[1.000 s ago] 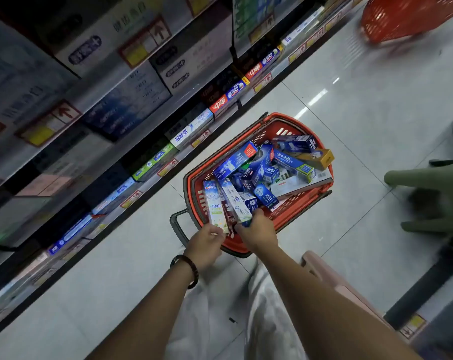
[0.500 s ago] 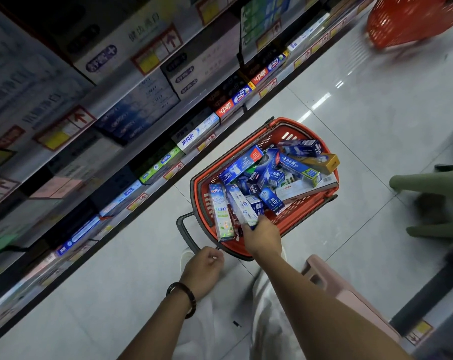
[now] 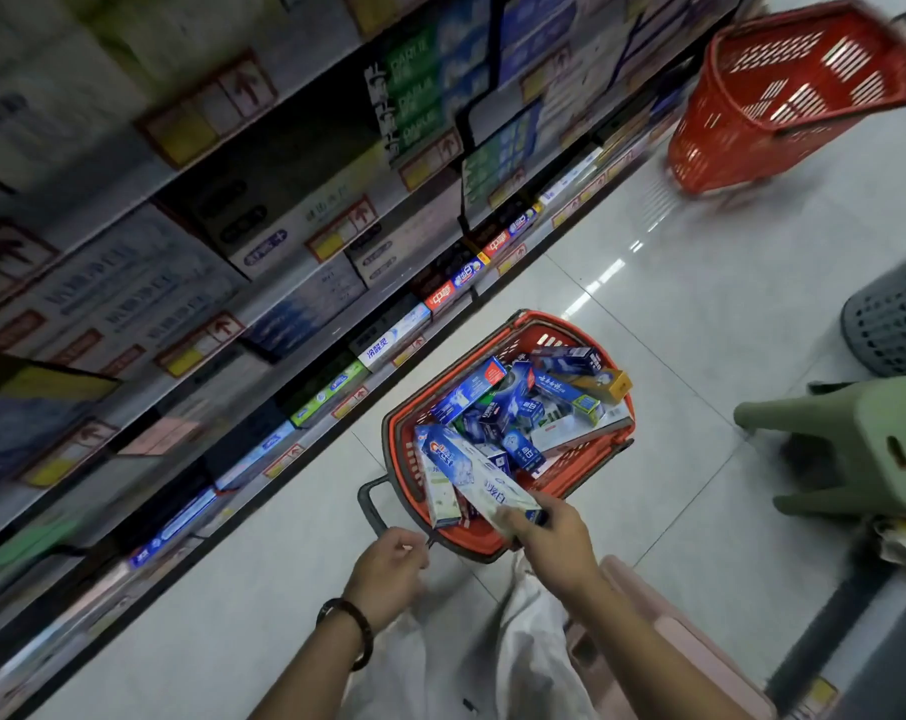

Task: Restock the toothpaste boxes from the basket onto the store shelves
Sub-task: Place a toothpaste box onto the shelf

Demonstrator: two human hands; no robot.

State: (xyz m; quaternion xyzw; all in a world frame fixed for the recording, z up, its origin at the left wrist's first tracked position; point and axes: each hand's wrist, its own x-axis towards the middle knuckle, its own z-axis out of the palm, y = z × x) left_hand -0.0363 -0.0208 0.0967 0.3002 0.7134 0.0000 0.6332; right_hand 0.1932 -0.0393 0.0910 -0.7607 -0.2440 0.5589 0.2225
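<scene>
My right grip (image 3: 549, 537) is closed around the near end of a long Crest toothpaste box (image 3: 469, 472). The box slants up out of the red basket (image 3: 471, 545), its far end pointing toward 11 o'clock and lying over the other boxes. My left grip (image 3: 388, 571) hangs loosely curled at 7 o'clock of the basket, just beside the dark handle (image 3: 370, 504), and I can't make out anything in it. The basket sits on the floor at my 12 o'clock with a jumbled pile of toothpaste boxes (image 3: 534, 402) inside. I judge restocking has a long way to go.

This looks like the picking step, with one box taken and not yet shelved. The shelves (image 3: 315, 433) run along my left from 8 to 11 o'clock, and their labels are too blurred to read. Next I need to find the row that matches this brand, swing the box over toward 10 o'clock, turn it face-out and slide it in level with its neighbours. A second red basket (image 3: 793, 96) stands well apart at 1 o'clock, and a green stool (image 3: 856, 449) sits at 3 o'clock
</scene>
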